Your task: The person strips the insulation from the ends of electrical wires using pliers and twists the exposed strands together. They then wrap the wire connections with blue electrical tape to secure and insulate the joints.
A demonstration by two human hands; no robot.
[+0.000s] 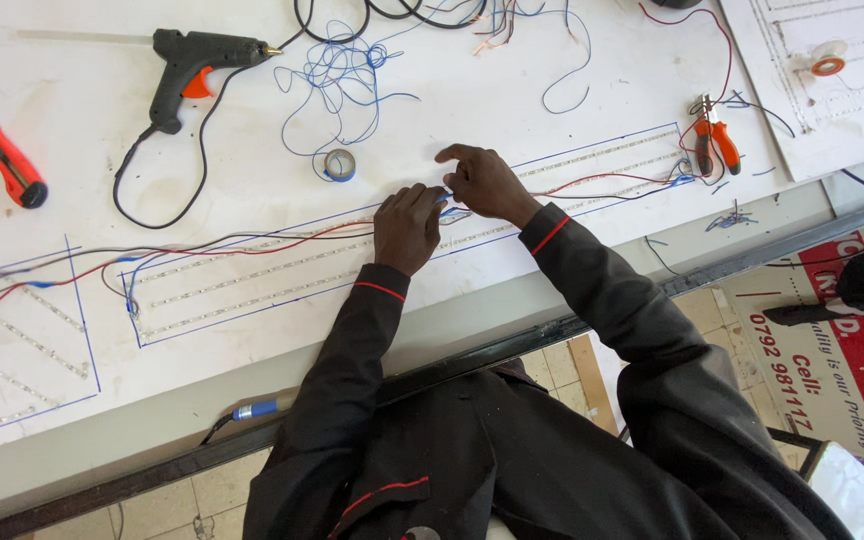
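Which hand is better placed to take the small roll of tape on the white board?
Probably the left hand. The roll of tape lies up and to its side, with bare board between. The right hand pinches the blue wire and would have to cross over the left.

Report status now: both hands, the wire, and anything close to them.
Left hand and right hand pinch a blue wire together over the light strips. Tape roll just beyond the hands. Glue gun and pliers lie apart.
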